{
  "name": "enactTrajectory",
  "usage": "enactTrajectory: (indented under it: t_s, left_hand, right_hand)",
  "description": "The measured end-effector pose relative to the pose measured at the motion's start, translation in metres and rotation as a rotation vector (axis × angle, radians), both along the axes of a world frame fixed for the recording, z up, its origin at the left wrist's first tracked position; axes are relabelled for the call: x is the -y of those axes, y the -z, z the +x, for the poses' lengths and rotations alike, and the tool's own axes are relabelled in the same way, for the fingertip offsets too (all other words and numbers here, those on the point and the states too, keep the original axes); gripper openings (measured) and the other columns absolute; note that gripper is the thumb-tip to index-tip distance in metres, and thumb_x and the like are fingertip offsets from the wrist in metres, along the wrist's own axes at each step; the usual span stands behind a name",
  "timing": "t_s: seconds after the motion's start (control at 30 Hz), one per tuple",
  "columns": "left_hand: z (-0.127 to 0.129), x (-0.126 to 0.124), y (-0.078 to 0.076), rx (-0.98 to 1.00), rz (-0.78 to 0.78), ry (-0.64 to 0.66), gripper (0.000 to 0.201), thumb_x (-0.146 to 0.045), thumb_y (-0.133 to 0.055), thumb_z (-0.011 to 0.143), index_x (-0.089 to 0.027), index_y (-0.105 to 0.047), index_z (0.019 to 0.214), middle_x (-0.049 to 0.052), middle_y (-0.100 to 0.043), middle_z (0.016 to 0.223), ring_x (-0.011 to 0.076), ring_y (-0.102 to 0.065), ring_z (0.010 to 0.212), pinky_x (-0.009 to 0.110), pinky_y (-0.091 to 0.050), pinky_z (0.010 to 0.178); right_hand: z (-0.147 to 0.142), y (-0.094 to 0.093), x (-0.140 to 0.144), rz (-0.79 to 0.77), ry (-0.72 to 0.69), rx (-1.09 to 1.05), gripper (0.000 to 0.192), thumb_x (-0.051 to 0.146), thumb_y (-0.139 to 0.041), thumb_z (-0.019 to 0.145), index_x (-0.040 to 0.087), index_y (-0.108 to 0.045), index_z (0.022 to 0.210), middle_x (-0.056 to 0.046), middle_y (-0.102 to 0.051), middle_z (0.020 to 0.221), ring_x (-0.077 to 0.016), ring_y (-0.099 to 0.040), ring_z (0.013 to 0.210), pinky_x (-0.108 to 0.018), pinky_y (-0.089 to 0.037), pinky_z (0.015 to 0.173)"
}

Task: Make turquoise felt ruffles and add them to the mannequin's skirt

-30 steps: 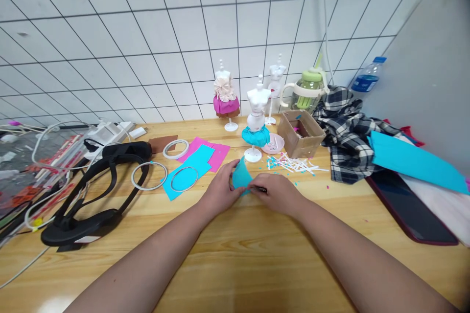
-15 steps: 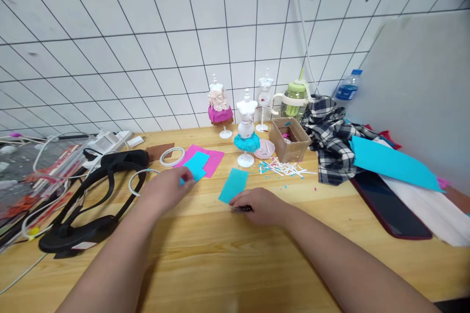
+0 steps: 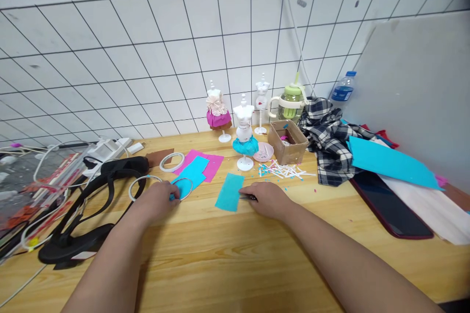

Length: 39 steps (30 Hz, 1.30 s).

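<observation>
My left hand (image 3: 156, 201) rests on the wooden table (image 3: 227, 254), fingertips touching the near corner of a teal sheet (image 3: 191, 174) and a thin tape ring (image 3: 182, 188) lying on it. My right hand (image 3: 267, 200) lies fingers curled, pinching a small dark tool (image 3: 248, 197) whose tip shows beside a small teal felt rectangle (image 3: 229, 191) flat on the table. Behind stands a white mini mannequin (image 3: 244, 132) with a teal skirt.
A pink sheet (image 3: 213, 164), tape rolls (image 3: 172, 161), a black strap headset (image 3: 91, 195) and cables lie left. A pink-skirted mannequin (image 3: 217, 112), a cardboard box (image 3: 288, 142), paper scraps (image 3: 284, 171), checked cloth (image 3: 330, 142), a green cup (image 3: 290, 102), a bottle (image 3: 341, 88) and a dark tablet (image 3: 389, 208) sit right.
Both hands held the small teal piece a second ago. It now lies flat on the table; my left hand has moved left to the teal sheet and ring, my right stays beside the piece.
</observation>
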State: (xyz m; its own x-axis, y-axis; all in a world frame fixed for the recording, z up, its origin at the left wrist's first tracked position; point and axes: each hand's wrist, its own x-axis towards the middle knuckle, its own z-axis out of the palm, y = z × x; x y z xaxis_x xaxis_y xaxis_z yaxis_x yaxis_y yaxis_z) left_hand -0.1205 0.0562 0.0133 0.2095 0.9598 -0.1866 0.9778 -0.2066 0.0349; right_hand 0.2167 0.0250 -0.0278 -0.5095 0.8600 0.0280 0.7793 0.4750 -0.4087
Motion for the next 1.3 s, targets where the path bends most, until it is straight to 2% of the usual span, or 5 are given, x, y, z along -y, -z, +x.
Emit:
enactTrajectory:
  t_s: [0.13, 0.3, 0.5, 0.73, 1.3]
  left_hand:
    - [0.012, 0.004, -0.012, 0.084, 0.009, 0.006, 0.022, -0.035, -0.046, 0.079, -0.023, -0.064, 0.078, 0.004, -0.069, 0.083, 0.023, -0.062, 0.075, 0.029, -0.038, 0.063]
    - [0.037, 0.018, -0.023, 0.308, 0.284, -0.072, 0.025, -0.042, -0.036, 0.091, -0.023, -0.052, 0.094, 0.004, -0.069, 0.091, 0.0222, -0.063, 0.08, 0.03, -0.041, 0.067]
    - [0.094, 0.036, 0.018, 0.663, 0.563, 0.155, 0.014, -0.031, -0.042, 0.093, -0.021, -0.05, 0.091, 0.005, -0.066, 0.084, 0.0194, -0.062, 0.08, 0.031, -0.047, 0.074]
    - [0.116, 0.045, 0.034, 0.632, 0.652, 0.609, 0.007, -0.015, -0.051, 0.086, -0.021, -0.05, 0.09, 0.004, -0.064, 0.078, 0.0171, -0.059, 0.073, 0.03, -0.048, 0.067]
    - [0.109, 0.044, 0.02, 0.471, 0.741, 0.784, 0.027, -0.013, -0.058, 0.083, -0.019, -0.055, 0.11, 0.004, -0.068, 0.081, 0.0181, -0.056, 0.075, 0.036, -0.047, 0.078]
  right_hand:
    - [-0.003, -0.004, 0.004, -0.001, 0.047, -0.023, 0.037, 0.023, -0.05, 0.085, 0.029, -0.062, 0.119, -0.003, -0.071, 0.11, -0.0225, -0.064, 0.098, -0.031, -0.045, 0.079]
    - [-0.01, -0.004, 0.01, 0.145, 0.043, -0.091, 0.044, 0.012, -0.05, 0.079, 0.02, -0.053, 0.122, -0.007, -0.065, 0.114, -0.0218, -0.059, 0.102, -0.031, -0.043, 0.086]
    - [-0.016, 0.0, 0.013, 0.244, -0.096, -0.036, 0.038, 0.01, -0.048, 0.084, 0.018, -0.059, 0.119, -0.01, -0.063, 0.11, -0.0242, -0.054, 0.104, -0.037, -0.041, 0.092]
    - [-0.018, -0.033, 0.032, 0.311, 0.133, -0.553, 0.03, 0.034, -0.053, 0.09, 0.022, -0.052, 0.117, -0.008, -0.068, 0.106, -0.0222, -0.061, 0.095, -0.035, -0.047, 0.084]
    - [-0.027, -0.029, 0.037, 0.029, 0.135, -0.808, 0.028, 0.024, -0.065, 0.083, 0.027, -0.05, 0.107, -0.002, -0.073, 0.106, -0.0197, -0.069, 0.097, -0.032, -0.052, 0.08]
